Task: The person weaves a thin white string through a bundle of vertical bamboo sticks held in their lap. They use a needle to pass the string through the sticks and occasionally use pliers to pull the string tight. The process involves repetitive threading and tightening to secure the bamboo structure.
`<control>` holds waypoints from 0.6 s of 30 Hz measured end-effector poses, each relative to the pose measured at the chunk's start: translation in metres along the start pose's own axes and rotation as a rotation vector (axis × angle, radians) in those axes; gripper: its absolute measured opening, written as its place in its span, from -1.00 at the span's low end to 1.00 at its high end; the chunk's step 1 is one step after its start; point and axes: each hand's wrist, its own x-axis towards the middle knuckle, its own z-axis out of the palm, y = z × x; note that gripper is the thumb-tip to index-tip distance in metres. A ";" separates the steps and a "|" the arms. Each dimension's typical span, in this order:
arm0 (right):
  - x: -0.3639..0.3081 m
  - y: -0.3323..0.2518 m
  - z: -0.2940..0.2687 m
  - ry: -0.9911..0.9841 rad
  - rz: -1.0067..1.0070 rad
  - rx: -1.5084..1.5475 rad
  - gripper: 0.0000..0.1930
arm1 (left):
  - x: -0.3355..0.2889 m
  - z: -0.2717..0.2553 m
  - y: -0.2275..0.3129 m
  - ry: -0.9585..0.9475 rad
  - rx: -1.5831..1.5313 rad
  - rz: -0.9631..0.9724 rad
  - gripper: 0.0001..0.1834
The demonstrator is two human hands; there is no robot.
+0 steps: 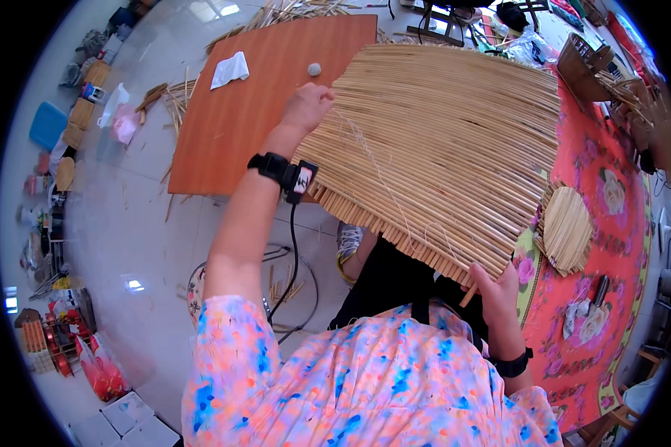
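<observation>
A wide mat of straw stalks (440, 141) lies tilted over my lap and the table's right side, its stalks laid side by side. My left hand (307, 110) is raised at the mat's left edge, fingers pinched together at the upper end of a thin pale thread (373, 164). That thread trails loosely down over the stalks to the near edge. At the near right corner my right hand (496, 289) grips the mat, thumb on top and the other fingers mostly hidden beneath. One stalk end sticks out beside the thumb.
A brown wooden board table (224, 141) bears a white tissue (230, 70) and a small pale ball (314, 69). On the right, a red floral cloth (574, 335) holds an oval straw piece (566, 227) and a dark-handled tool (599, 292). Loose stalks litter the floor.
</observation>
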 end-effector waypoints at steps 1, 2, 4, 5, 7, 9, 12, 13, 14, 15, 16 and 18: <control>0.000 -0.002 0.000 -0.003 0.015 -0.018 -0.63 | 0.008 0.006 -0.011 -0.031 0.134 -0.026 -0.79; 0.000 -0.002 0.000 -0.020 0.001 -0.028 -0.64 | 0.010 0.014 -0.020 -0.032 0.183 0.046 -0.79; -0.001 -0.003 0.000 -0.020 -0.003 -0.035 -0.63 | 0.014 0.032 -0.031 -0.034 0.275 0.189 -0.80; -0.001 -0.003 -0.001 -0.019 -0.005 -0.041 -0.63 | 0.018 0.039 -0.035 -0.051 0.249 0.219 -0.81; 0.000 -0.001 -0.005 -0.022 -0.002 -0.079 -0.61 | 0.026 0.051 -0.041 -0.089 0.199 0.278 -0.84; 0.000 0.001 -0.009 -0.028 0.005 -0.117 -0.60 | 0.036 0.057 -0.045 -0.124 0.241 0.333 -0.89; -0.002 -0.006 -0.005 -0.026 0.054 -0.072 -0.57 | 0.040 0.062 -0.049 -0.122 0.279 0.390 -0.92; -0.003 -0.008 -0.005 -0.030 0.070 -0.050 -0.56 | 0.041 0.062 -0.051 -0.109 0.290 0.405 -0.91; -0.002 -0.007 -0.006 -0.028 0.065 -0.078 -0.56 | 0.044 0.063 -0.053 -0.033 0.230 0.286 -0.91; -0.002 -0.005 -0.008 -0.027 0.060 -0.107 -0.56 | 0.047 0.063 -0.056 0.041 0.170 0.166 -0.92; -0.002 -0.003 -0.010 -0.026 0.055 -0.134 -0.56 | 0.050 0.062 -0.061 0.115 0.111 0.047 -0.92; -0.003 -0.003 -0.013 -0.039 0.032 -0.177 -0.59 | 0.053 0.048 -0.073 0.120 -0.567 -0.061 -0.93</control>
